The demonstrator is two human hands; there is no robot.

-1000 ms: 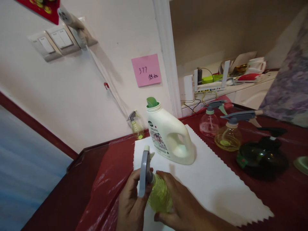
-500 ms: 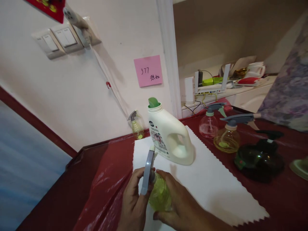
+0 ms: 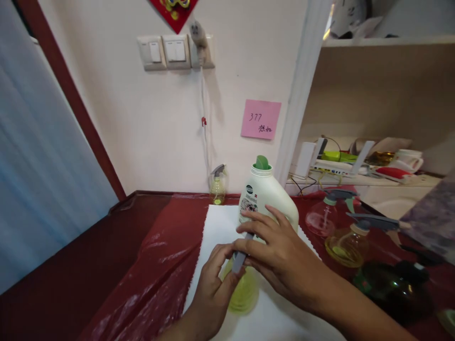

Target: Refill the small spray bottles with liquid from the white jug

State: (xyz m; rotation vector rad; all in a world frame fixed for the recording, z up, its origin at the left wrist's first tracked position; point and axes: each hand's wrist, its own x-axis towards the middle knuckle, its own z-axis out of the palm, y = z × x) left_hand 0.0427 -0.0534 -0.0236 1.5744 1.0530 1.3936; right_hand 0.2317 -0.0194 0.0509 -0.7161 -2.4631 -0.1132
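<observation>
- Seen through the head camera, the left hand [image 3: 213, 289] sits low in the middle of the frame, its fingers curled round the neck of a yellow spray bottle [image 3: 242, 294].
- The right hand [image 3: 280, 251] lies above it, partly closed, its fingers across the grey spray head [image 3: 240, 259]; both hands have hold of the bottle.
- The bottle is held over a white sheet [image 3: 216, 232] on the red-covered worktop [image 3: 149, 279], just in front of a white detergent jug [image 3: 266, 194].
- Right of the jug stand a clear spray bottle [image 3: 320, 220], an amber spray bottle [image 3: 346, 248] and a dark spray bottle [image 3: 391, 284].
- Upper middle, a pink note [image 3: 260, 119] is stuck on the wall.
</observation>
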